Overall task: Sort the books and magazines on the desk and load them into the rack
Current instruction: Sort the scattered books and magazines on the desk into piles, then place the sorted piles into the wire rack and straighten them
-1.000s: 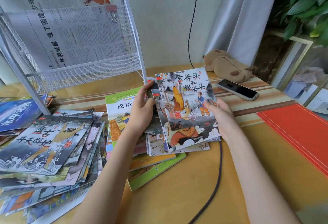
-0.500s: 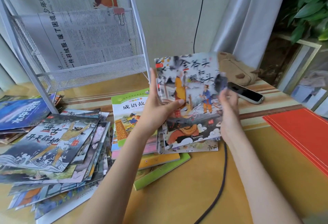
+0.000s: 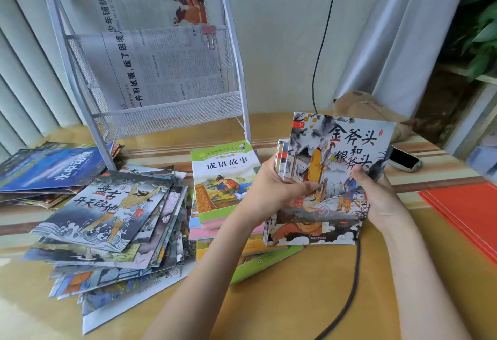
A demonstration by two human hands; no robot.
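I hold a thin stack of picture books (image 3: 341,156) upright above the desk, its front cover showing painted figures and large Chinese characters. My left hand (image 3: 274,186) grips the stack's left edge, thumb across the cover. My right hand (image 3: 376,194) grips the lower right edge. A white wire-mesh rack (image 3: 166,116) stands at the back left with newspapers (image 3: 161,70) in its pockets. A green-bordered book (image 3: 223,175) tops a pile beside my left hand. A fanned heap of dark picture books (image 3: 107,218) lies at the left.
A blue magazine (image 3: 51,167) lies at the far left under the rack's leg. A phone (image 3: 403,160) and a brown plush toy (image 3: 376,108) sit behind my right hand. Red folders (image 3: 468,218) lie at the right. A black cable (image 3: 347,296) runs across the desk.
The stack of picture books rose from the pile on the desk to an upright hold in both hands. My view tilted up, so more of the rack shows.
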